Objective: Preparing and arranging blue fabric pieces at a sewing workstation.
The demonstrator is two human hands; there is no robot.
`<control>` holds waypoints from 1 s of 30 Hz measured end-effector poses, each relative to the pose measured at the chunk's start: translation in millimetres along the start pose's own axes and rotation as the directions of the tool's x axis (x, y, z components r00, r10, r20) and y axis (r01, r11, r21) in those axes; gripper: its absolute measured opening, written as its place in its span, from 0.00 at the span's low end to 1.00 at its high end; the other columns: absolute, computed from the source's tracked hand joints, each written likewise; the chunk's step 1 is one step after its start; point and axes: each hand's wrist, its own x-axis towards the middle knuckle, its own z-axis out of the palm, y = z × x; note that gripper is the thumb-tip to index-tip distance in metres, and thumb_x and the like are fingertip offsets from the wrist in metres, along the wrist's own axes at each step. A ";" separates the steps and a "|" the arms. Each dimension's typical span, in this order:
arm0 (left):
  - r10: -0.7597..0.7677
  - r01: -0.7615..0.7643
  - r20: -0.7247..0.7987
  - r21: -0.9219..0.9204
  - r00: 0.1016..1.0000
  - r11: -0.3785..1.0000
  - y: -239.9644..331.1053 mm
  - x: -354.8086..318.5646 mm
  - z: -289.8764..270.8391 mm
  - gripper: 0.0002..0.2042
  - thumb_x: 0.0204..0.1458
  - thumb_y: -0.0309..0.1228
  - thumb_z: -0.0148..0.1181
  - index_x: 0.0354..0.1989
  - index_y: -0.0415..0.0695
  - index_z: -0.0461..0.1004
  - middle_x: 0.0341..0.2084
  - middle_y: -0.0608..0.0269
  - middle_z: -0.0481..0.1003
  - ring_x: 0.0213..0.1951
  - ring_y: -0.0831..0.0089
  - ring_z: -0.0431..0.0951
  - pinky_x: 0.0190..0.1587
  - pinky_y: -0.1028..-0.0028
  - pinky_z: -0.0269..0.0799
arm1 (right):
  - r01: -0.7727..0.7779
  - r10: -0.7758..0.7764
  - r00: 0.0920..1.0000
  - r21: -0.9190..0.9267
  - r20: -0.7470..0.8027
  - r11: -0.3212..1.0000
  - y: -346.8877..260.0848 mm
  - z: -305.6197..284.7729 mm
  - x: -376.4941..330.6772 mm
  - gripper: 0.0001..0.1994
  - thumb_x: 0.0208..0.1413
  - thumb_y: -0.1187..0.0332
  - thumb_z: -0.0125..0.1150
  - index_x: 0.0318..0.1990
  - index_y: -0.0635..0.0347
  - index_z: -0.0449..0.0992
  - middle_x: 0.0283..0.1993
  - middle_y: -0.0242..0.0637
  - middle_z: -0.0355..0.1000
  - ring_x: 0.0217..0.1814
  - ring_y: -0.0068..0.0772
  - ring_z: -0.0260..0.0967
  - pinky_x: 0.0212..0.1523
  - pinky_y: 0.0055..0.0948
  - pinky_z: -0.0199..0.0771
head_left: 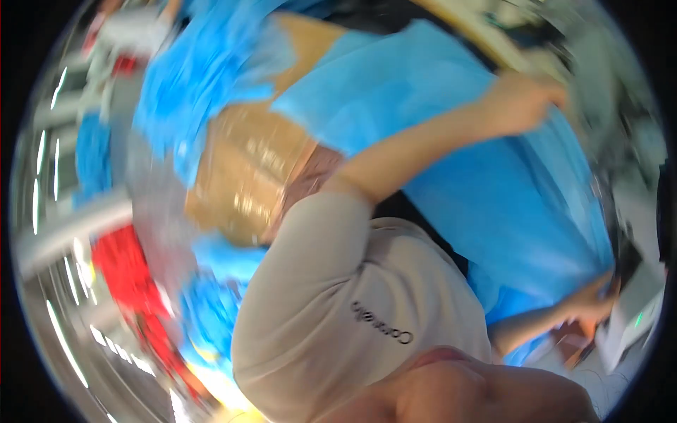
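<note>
A wide sheet of thin blue fabric (493, 190) is spread between my two hands, partly draped in front of my body. My left hand (525, 102) is closed at the sheet's upper edge, the arm stretched across the fabric. Lower at the right, my right hand (592, 302) is closed at the sheet's lower corner, beside a pale machine (638, 310) with a small green light. Motion blur smears both hands, so single fingers are hard to make out.
A taped brown cardboard box (247, 169) stands at the left, with a heap of blue fabric (204, 77) over its far side. More blue pieces (211, 310) and red fabric (123, 264) lie farther left. A pale table edge (465, 28) runs along the top.
</note>
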 end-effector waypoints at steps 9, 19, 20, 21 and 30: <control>-0.389 0.496 -0.398 0.211 0.831 0.842 -63.3 -262.3 -110.4 0.08 0.52 0.35 0.54 0.35 0.48 0.76 0.30 0.60 0.75 0.35 0.58 0.75 0.36 0.62 0.71 | -0.053 -0.076 0.830 0.214 0.552 0.975 -62.3 28.2 -0.8 0.19 0.59 0.54 0.54 0.41 0.65 0.74 0.36 0.46 0.73 0.34 0.42 0.70 0.33 0.38 0.71; -0.582 0.391 -0.701 0.441 -0.413 -0.808 58.9 -792.4 -250.0 0.18 0.53 0.35 0.48 0.54 0.50 0.68 0.55 0.53 0.68 0.60 0.58 0.63 0.62 0.40 0.39 | -0.318 0.205 0.862 0.180 0.463 0.931 -68.7 33.3 11.5 0.20 0.52 0.52 0.62 0.36 0.65 0.79 0.35 0.43 0.75 0.32 0.37 0.71 0.34 0.35 0.73; -0.601 0.394 -0.692 0.462 -0.400 -0.795 58.9 -800.8 -276.2 0.18 0.53 0.35 0.48 0.54 0.50 0.68 0.55 0.53 0.68 0.60 0.58 0.63 0.62 0.40 0.39 | -0.326 0.221 0.863 0.166 0.454 0.931 -69.6 31.6 14.4 0.20 0.52 0.52 0.62 0.36 0.65 0.80 0.35 0.43 0.76 0.32 0.37 0.71 0.34 0.34 0.73; -0.695 0.580 -0.590 0.420 -0.411 -0.698 72.3 -821.4 -305.6 0.17 0.52 0.35 0.49 0.50 0.47 0.71 0.49 0.51 0.71 0.54 0.55 0.68 0.59 0.46 0.49 | -0.337 0.225 0.857 0.172 0.463 0.926 -72.1 38.1 11.4 0.21 0.51 0.52 0.63 0.36 0.65 0.80 0.35 0.43 0.76 0.32 0.37 0.72 0.34 0.34 0.74; -0.671 0.587 -0.384 0.804 0.634 0.095 -4.5 -459.1 -655.8 0.27 0.52 0.29 0.54 0.62 0.43 0.58 0.54 0.40 0.66 0.56 0.56 0.67 0.57 0.62 0.59 | 0.347 -0.341 0.919 0.004 0.197 0.938 0.3 88.8 32.6 0.20 0.49 0.53 0.63 0.42 0.59 0.79 0.40 0.44 0.76 0.39 0.42 0.75 0.39 0.34 0.74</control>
